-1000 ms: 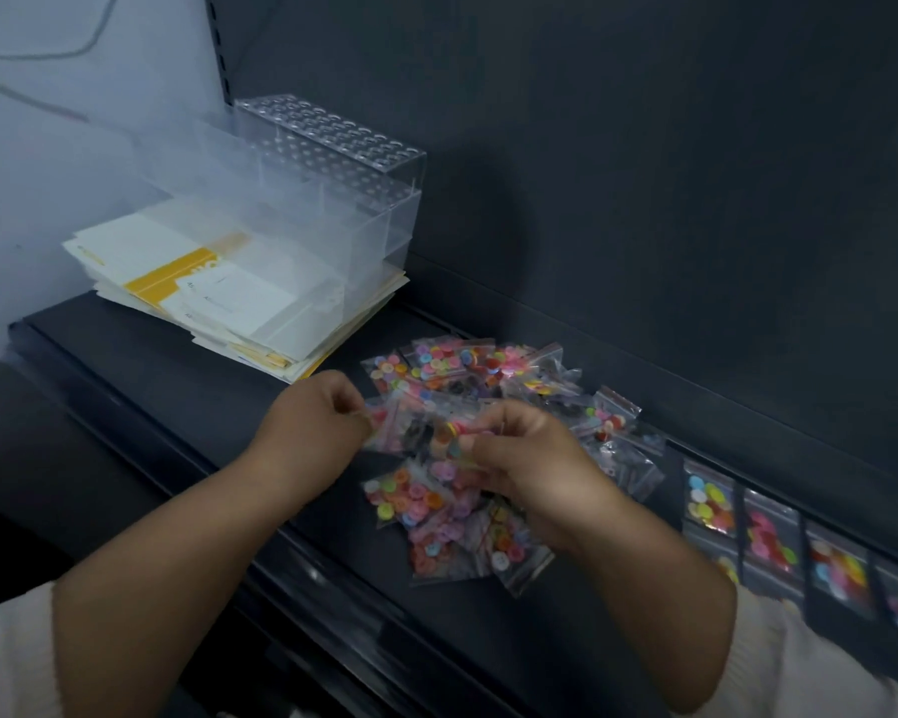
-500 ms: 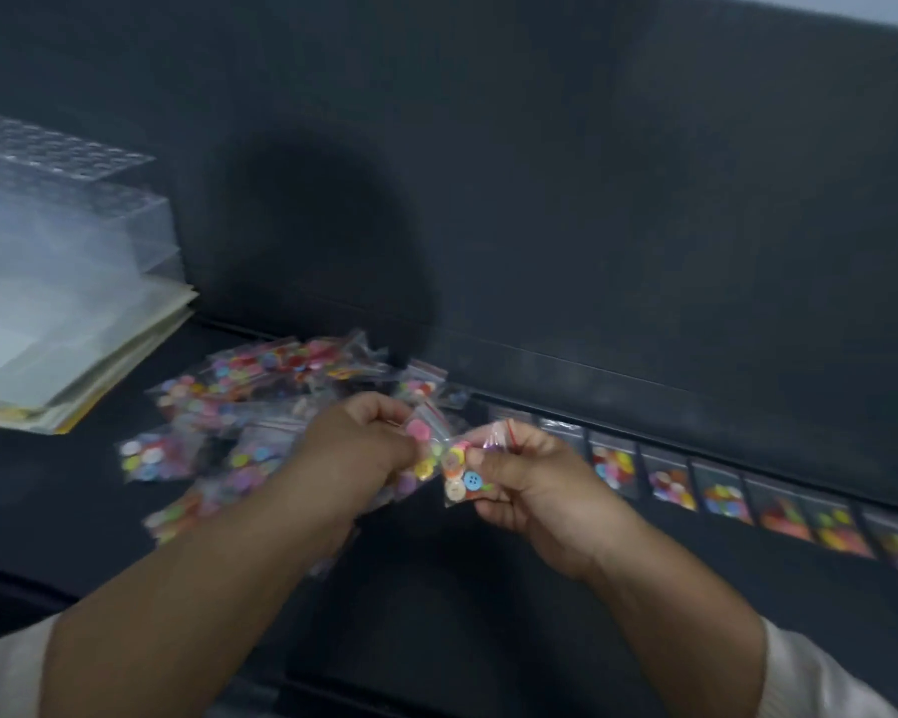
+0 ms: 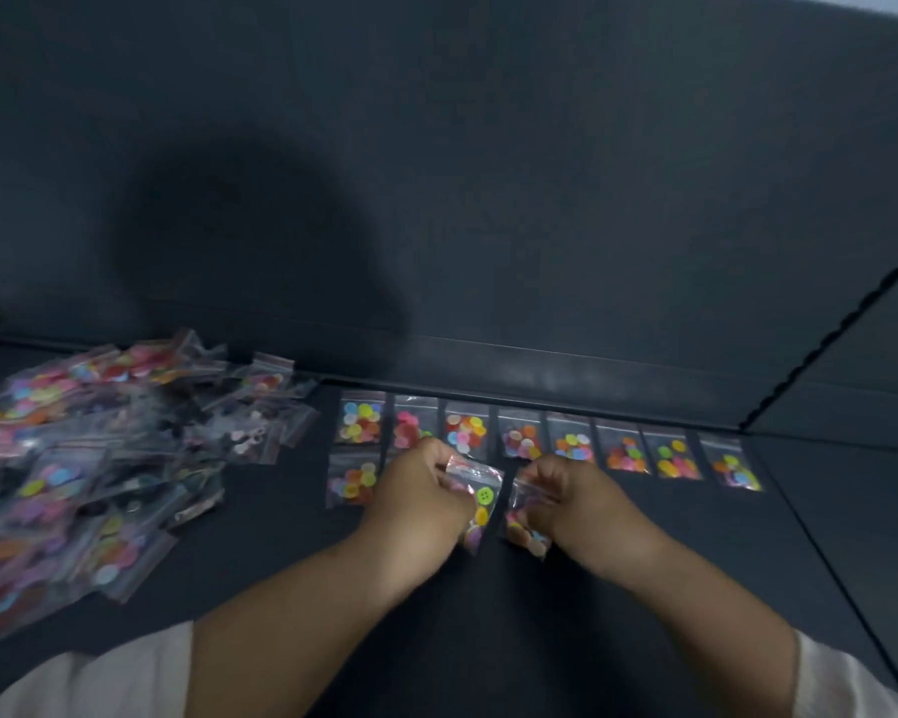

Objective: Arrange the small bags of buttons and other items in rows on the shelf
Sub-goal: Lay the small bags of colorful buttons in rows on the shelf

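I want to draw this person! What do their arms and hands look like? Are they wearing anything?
The left hand and right hand wear no gloves, and no watch or bracelet shows. Whitish sleeves, the left sleeve and right sleeve, stop near the elbows, so the arms below are uncovered.

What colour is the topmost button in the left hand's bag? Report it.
Lime green: the button in the left hand's bag shows best in the head view.

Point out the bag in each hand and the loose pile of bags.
left-hand bag (image 3: pixel 485 495): head view, on its green button.
right-hand bag (image 3: pixel 529 536): head view, lower button-filled part.
loose pile (image 3: pixel 99 448): head view, middle of the heap.
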`<state>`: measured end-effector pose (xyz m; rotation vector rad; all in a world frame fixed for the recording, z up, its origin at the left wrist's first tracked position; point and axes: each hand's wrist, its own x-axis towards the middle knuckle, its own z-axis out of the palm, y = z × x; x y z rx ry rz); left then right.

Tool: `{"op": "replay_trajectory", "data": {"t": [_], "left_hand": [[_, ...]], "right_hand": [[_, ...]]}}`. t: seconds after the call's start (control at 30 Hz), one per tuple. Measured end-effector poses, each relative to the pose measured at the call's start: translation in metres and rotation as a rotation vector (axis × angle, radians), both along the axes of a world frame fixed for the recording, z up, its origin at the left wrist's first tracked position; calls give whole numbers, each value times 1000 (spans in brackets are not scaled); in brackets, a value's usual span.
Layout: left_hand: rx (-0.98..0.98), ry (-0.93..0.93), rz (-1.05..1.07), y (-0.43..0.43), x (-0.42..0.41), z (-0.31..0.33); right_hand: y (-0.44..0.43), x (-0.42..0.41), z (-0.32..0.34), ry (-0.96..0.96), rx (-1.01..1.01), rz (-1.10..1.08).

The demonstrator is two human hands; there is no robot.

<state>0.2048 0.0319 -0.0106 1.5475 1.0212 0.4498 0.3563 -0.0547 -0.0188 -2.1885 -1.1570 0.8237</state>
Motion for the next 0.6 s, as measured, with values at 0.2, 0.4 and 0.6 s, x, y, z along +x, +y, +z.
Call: {"op": "replay_trajectory", "data": {"t": [0.2,0.4,0.6], "left_hand": [[271,216,-58,-16,15,-6],[811,335,-248,-33,-2,-11],[897,553,-548,-30,-16,-27]], "right_hand": [[-14,8,2,-334,75,62],[-38,3,-2,-537,191,231],[-50,1,-14,-541,116,416]]}}
